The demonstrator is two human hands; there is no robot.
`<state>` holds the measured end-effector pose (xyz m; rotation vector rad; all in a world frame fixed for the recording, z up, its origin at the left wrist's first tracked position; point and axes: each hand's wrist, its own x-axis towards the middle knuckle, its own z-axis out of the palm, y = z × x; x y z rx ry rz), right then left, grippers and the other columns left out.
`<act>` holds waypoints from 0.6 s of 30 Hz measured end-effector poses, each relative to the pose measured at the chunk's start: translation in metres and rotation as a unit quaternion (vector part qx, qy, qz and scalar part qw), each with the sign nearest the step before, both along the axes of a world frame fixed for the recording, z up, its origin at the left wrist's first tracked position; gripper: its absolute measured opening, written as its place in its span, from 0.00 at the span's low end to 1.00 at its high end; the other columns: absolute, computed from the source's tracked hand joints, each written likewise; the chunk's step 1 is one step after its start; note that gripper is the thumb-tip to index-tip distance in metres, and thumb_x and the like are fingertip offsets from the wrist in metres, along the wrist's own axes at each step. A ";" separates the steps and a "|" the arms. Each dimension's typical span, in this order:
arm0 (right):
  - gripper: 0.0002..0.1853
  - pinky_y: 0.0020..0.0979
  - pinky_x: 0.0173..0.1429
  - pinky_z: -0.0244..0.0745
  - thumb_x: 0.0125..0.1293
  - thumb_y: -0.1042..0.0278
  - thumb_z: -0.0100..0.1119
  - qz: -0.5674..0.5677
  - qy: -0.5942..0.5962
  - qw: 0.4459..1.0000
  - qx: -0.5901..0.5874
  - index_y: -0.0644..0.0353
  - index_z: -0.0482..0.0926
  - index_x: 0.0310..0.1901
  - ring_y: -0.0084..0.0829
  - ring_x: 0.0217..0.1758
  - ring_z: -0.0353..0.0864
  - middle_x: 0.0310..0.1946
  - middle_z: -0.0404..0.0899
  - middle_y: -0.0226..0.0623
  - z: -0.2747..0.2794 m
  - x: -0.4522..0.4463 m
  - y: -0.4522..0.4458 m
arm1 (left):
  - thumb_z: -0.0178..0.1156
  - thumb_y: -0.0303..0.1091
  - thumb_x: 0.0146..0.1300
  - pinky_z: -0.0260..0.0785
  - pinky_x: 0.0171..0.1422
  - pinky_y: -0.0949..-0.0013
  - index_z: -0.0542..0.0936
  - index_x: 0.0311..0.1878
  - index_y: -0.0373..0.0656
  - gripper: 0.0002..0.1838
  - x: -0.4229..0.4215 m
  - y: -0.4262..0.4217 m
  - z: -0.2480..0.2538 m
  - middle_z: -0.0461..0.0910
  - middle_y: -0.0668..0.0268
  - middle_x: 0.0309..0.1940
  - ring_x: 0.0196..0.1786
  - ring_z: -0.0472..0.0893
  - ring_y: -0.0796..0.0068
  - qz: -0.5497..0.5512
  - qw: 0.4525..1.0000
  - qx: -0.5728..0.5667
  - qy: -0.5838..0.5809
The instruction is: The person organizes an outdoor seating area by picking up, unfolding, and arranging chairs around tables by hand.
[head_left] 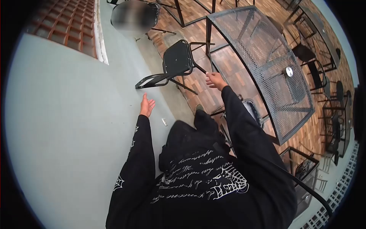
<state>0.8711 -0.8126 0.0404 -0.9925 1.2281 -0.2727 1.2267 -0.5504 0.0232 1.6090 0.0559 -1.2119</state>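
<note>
A black metal-framed chair [177,57] with a dark padded seat stands beside the pale wall, its backrest [151,81] toward the left. My left hand [146,105] is just short of that backrest, fingers stretched out and holding nothing. My right hand [216,80] is at the end of a chair leg [199,68], with its fingers loosely bent and apart. Whether its fingertips touch the leg, I cannot tell. Just right of this hand is a mesh-topped metal table [263,57]. A small round silvery object [289,71] sits on the mesh.
A pale wall [72,114] runs along my left, with a brown lattice opening [65,24] in it. Another dark round-backed chair [133,15] is at the top, partly blurred. Below my right arm is another chair [253,110]. Several tables and chairs [314,72] stand farther right on wood-patterned flooring.
</note>
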 end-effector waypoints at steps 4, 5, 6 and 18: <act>0.24 0.35 0.36 0.77 0.69 0.45 0.55 0.003 0.022 0.999 0.026 0.62 0.75 0.48 0.30 0.33 0.81 0.36 0.81 0.38 -0.006 0.022 -0.014 | 0.60 0.68 0.57 0.63 0.71 0.56 0.41 0.75 0.29 0.61 0.026 -0.018 0.019 0.58 0.40 0.69 0.67 0.69 0.51 0.023 0.999 0.020 0.022; 0.23 0.36 0.36 0.77 0.69 0.46 0.56 0.001 0.012 0.999 0.034 0.61 0.75 0.48 0.31 0.32 0.80 0.34 0.80 0.37 -0.005 0.026 -0.015 | 0.59 0.67 0.58 0.62 0.71 0.56 0.40 0.74 0.28 0.61 0.034 -0.019 0.019 0.57 0.39 0.69 0.68 0.67 0.51 0.028 0.999 0.029 0.029; 0.22 0.36 0.35 0.76 0.69 0.47 0.56 -0.002 0.017 0.999 0.042 0.62 0.74 0.48 0.30 0.32 0.80 0.33 0.79 0.37 -0.005 0.027 -0.018 | 0.61 0.68 0.55 0.66 0.69 0.57 0.40 0.74 0.28 0.63 0.041 -0.022 0.017 0.59 0.39 0.67 0.65 0.71 0.50 0.036 0.998 0.032 0.032; 0.24 0.37 0.39 0.80 0.66 0.48 0.59 0.071 0.177 0.982 -0.001 0.65 0.78 0.46 0.31 0.34 0.83 0.33 0.81 0.40 -0.055 0.085 -0.089 | 0.63 0.69 0.52 0.70 0.62 0.55 0.41 0.76 0.44 0.61 0.129 -0.073 -0.071 0.61 0.40 0.61 0.57 0.72 0.48 0.131 0.980 0.099 0.109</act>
